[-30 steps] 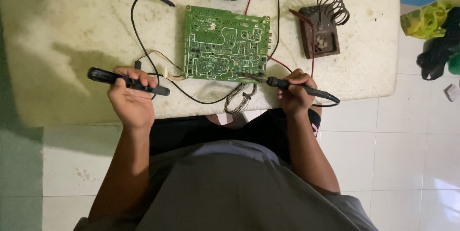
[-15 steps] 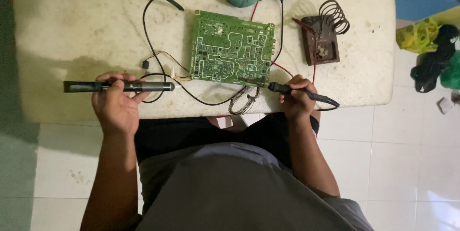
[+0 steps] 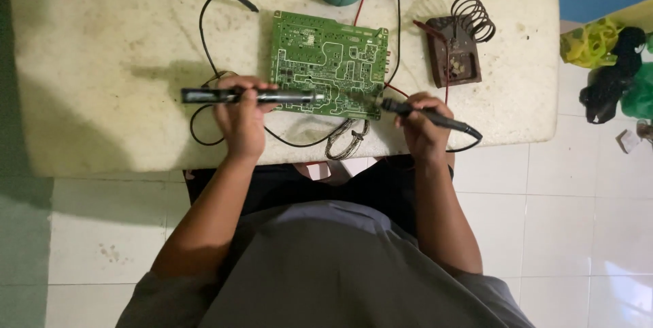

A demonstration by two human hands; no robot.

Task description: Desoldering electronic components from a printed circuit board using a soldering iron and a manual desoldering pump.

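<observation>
Left hand [image 3: 239, 116] is closed around a long black pen-shaped tool [image 3: 252, 96], held level, tip at the near-left edge of the green circuit board [image 3: 330, 63]. Right hand [image 3: 423, 127] grips a black probe [image 3: 428, 116] pencil-fashion, tip touching the board's near-right corner. Both forearms are bent inward.
</observation>
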